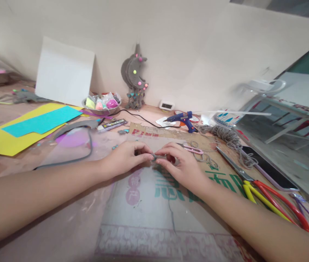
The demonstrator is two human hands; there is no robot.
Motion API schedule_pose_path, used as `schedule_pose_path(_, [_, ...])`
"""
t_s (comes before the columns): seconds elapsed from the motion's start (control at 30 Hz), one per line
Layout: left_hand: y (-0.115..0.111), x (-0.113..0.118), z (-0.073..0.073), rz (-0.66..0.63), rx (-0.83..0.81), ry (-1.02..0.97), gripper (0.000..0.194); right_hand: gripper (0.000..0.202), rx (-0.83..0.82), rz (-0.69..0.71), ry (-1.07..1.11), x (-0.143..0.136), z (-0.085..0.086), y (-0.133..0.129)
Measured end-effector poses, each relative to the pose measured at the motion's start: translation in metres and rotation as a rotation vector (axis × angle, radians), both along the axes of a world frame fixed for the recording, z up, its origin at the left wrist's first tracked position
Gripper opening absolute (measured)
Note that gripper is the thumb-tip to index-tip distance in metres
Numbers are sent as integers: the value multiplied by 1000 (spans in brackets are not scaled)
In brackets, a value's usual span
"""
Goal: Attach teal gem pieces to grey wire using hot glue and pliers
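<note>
Over the middle of a printed cardboard sheet (143,222), my left hand (128,156) and my right hand (180,162) meet at their fingertips. Both pinch one small grey piece (153,158), mostly covered by the fingers; it looks like yarn, but its shape is too small to make out. A thin grey yarn strand (171,211) lies on the sheet below my right hand. Just behind that hand is a pink craft knife (192,149), with loose grey yarn beside it.
A blue glue gun (181,119) stands at the back, near a skein of grey yarn (227,136). Scissors (248,178) and a phone (270,167) lie on the right. Left are yellow sheets (15,140), a bowl of pompoms (102,103) and a grey moon ornament (135,71).
</note>
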State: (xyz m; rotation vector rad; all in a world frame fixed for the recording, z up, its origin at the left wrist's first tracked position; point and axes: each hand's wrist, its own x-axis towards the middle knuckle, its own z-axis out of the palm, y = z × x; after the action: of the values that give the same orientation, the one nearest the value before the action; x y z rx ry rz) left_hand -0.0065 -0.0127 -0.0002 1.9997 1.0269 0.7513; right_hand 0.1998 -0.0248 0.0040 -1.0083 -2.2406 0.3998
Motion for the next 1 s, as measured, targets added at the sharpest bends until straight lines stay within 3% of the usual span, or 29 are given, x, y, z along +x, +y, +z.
schedule_pose_path(0.17, [-1, 1, 1, -6, -49, -10, 20, 12, -32, -7, 11, -2, 3, 0])
schedule_pose_path(0.37, [-3, 1, 5, -7, 18, 31, 19, 11, -51, -24, 15, -1, 0, -1])
schedule_pose_path(0.43, [-3, 2, 7, 1, 28, 41, 22, 19, -18, -24, -10, 1, 3, -2])
schedule_pose_path(0.5, [-4, 2, 7, 11, 29, 53, 23, 33, 43, -60, -56, 4, 12, -2])
schedule_pose_path(0.63, [-4, 2, 7, 37, 5, 65, 23, 15, 163, -174, -243, 20, 41, 6])
schedule_pose_path(0.73, [-4, 3, 7, 49, -23, 72, 23, 19, 225, -295, -470, 38, 54, 18])
schedule_pose_path(0.83, [-5, 4, 9, 65, -49, 83, 24, 19, 215, -380, -661, 56, 51, 30])
schedule_pose_path(1.0, [-6, 4, 11, 98, -57, 101, 22, 18, 35, -369, -800, 76, 34, 46])
